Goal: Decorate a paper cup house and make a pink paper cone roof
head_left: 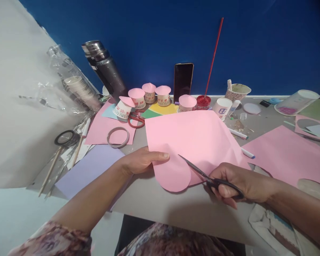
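1 pink paper sheet [186,135] is pinched by the left hand [138,160], seemingly steadied for black-handled metal scissors [199,171] gripped by the right hand [237,175].

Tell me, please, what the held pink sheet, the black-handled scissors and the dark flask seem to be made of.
Held pink sheet: matte paper or thin card, bending softly with crisp edges. Black-handled scissors: probably steel blades, thin and grey; likely plastic handles, smooth and black. Dark flask: probably metal, its top glossy and reflective.
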The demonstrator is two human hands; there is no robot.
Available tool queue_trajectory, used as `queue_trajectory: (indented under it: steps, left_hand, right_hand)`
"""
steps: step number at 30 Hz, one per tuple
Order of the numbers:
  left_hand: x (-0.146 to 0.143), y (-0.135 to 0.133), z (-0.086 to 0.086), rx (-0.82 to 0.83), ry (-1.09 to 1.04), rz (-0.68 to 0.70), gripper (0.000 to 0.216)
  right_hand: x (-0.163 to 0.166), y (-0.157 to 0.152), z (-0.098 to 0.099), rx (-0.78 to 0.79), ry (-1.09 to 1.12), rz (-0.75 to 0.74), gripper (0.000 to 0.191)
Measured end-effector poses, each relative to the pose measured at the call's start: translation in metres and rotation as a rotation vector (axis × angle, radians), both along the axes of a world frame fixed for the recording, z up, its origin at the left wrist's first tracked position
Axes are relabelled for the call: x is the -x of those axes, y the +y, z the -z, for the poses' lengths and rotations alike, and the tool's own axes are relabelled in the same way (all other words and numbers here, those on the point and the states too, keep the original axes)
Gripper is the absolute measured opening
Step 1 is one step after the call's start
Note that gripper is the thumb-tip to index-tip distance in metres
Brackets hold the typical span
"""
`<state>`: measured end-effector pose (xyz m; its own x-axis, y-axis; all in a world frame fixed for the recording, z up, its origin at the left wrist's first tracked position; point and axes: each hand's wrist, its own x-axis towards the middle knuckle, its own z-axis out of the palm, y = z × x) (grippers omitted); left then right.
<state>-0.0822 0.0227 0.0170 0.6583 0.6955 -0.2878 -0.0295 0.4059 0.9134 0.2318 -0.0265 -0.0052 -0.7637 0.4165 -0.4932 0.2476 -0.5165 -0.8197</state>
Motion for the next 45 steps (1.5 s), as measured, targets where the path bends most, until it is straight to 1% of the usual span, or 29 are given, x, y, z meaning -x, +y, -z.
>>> queue_trajectory:
  steps: [7,13,20,23,26,30,36,39,41,45]
  left_hand:
    - [0.002,0.001,0.003,0.032,0.012,0.016,0.032]
    - [-0.001,0.002,0.004,0.091,-0.033,0.033,0.037]
    - [0.002,0.002,0.005,0.087,0.001,0.028,0.034]
    - [0.002,0.002,0.007,0.073,-0.017,0.04,0.033]
    - [0.001,0.002,0.007,0.056,-0.049,0.062,0.032]
    - [0.0,0.002,0.005,0.078,-0.067,0.079,0.03]
    - [-0.001,0.001,0.004,0.068,-0.068,0.066,0.028]
    - [-0.001,0.001,0.006,0.072,-0.092,0.072,0.029]
    - [-0.002,0.001,0.008,0.074,-0.094,0.071,0.03]
    - [-0.001,0.002,0.011,0.075,-0.086,0.059,0.029]
  right_hand:
    - [-0.002,0.004,-0.002,-0.12,-0.038,-0.046,0.073]
    - [0.0,0.005,-0.006,-0.177,-0.052,-0.056,0.071]
    - [0.002,0.005,-0.016,-0.15,-0.132,-0.079,0.066]
    - [0.002,0.006,-0.016,-0.17,-0.153,-0.077,0.066]
    - [0.0,0.007,-0.016,-0.167,-0.167,-0.087,0.062]
    - [0.0,0.008,-0.018,-0.146,-0.2,-0.09,0.058]
    - [0.002,0.009,-0.022,-0.23,-0.209,-0.112,0.061]
    - [0.003,0.01,-0.025,-0.204,-0.231,-0.111,0.058]
    - [0.003,0.011,-0.025,-0.189,-0.238,-0.116,0.057]
    - [-0.005,0.013,-0.02,-0.209,-0.208,-0.14,0.058]
